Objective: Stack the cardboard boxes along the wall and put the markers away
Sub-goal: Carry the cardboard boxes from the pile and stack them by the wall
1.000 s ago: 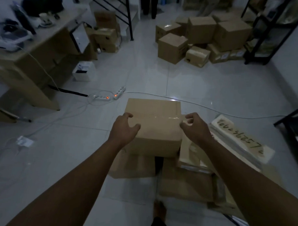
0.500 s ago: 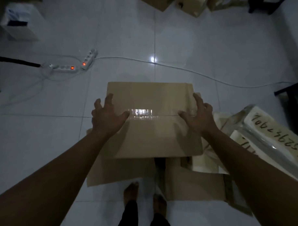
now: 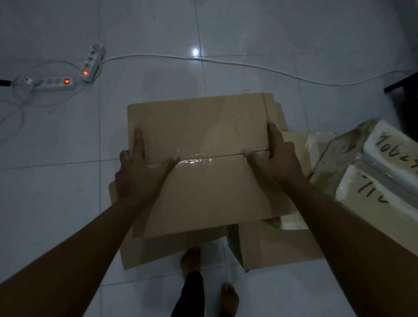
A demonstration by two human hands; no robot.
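Note:
A closed brown cardboard box (image 3: pixel 204 125) with clear tape along its top seam sits on flattened cardboard sheets (image 3: pixel 278 251) on the white tiled floor. My left hand (image 3: pixel 141 172) grips the box's left edge, thumb laid across the taped seam and fingers over the side. On the opposite edge, my right hand (image 3: pixel 276 160) holds it the same way, thumb on top. No markers are in view.
White wrapped packages (image 3: pixel 392 164) with handwritten numbers lie just right of the box. Two lit power strips (image 3: pixel 93 61) and a white cable (image 3: pixel 277 70) cross the floor beyond it. Dark furniture (image 3: pixel 411 94) stands at the far right. My bare feet (image 3: pixel 191 259) are below the box.
My view has tipped down onto the box. Both hands went from hovering over the top to spreading on it, then slid out to grip its left and right edges.

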